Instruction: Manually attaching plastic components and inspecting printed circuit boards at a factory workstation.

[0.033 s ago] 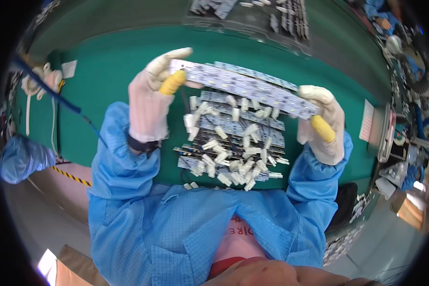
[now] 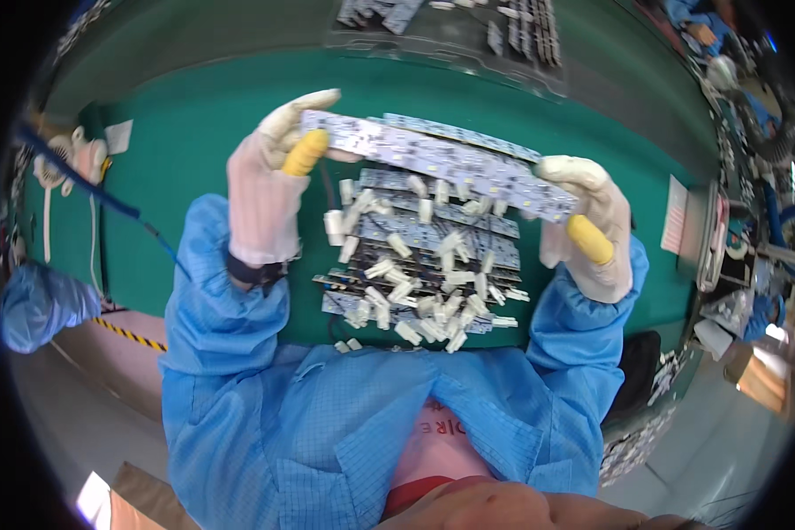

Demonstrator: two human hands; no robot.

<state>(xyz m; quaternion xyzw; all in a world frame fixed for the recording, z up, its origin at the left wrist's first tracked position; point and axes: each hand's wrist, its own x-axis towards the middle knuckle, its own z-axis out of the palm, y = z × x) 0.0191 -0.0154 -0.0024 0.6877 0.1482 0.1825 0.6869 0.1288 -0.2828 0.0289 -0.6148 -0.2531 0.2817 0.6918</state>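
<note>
A long pale circuit board strip with small square LEDs is held up across the bench, tilted down toward its right end. My left hand, gloved with a yellow thumb cover, pinches the left end. At the right end my right hand, gloved the same way, grips between thumb and fingers. Just behind it shows another similar strip; whether it is held too I cannot tell. Below lie several stacked strips, partly covered by white plug connectors on dark wires.
A clear plastic tray with more strips stands at the far side of the green mat. A white fan and a blue cable are at left, near another person's blue sleeve. A paper sheet lies at right.
Everything in view sits slightly farther left than before. Both hands keep the same hold on the strip.
</note>
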